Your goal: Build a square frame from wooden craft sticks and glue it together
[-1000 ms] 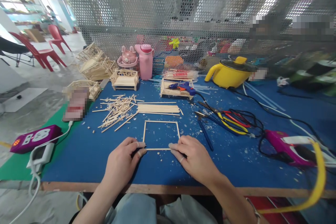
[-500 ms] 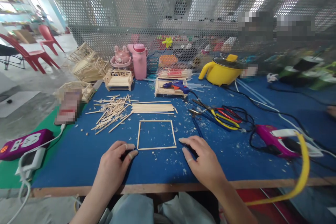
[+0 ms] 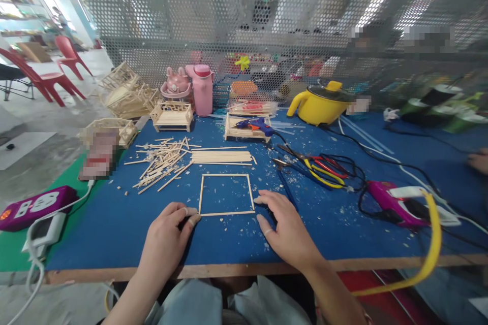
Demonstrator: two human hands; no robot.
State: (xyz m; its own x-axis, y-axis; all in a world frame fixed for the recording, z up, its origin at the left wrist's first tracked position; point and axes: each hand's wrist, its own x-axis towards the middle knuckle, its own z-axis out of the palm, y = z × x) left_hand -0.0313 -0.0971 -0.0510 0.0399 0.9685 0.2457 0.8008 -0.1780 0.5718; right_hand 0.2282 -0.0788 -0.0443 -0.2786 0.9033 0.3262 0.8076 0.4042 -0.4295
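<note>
Sticks already joined into a square frame [image 3: 225,194] lie flat on the blue surface [image 3: 114,223], near its front edge and about midway along it. All four sides look closed at the corners, so the outline seems finished; nothing yet fills or rises from it. Behind it a neat row of long sticks [image 3: 221,156] and a loose heap of cut sticks [image 3: 162,162] wait unused, and the glue gun [image 3: 254,124] rests on a small stick-built piece toward the back edge, so I judge most of the building is yet to come.

The left hand [image 3: 168,238] rests on the surface by the frame's near left corner, its fingers [image 3: 189,216] curled loosely together, their tips just beside that corner; I cannot tell whether they touch it. The right hand [image 3: 284,228] lies flat at the near right corner, its fingers [image 3: 263,199] spread and holding nothing, the foremost tip at or just off the right side.

Against half a second ago, the right hand has crept forward and inward toward the frame, where before it sat clear of that corner. The left hand has barely shifted, and the frame lies as it did.
</note>
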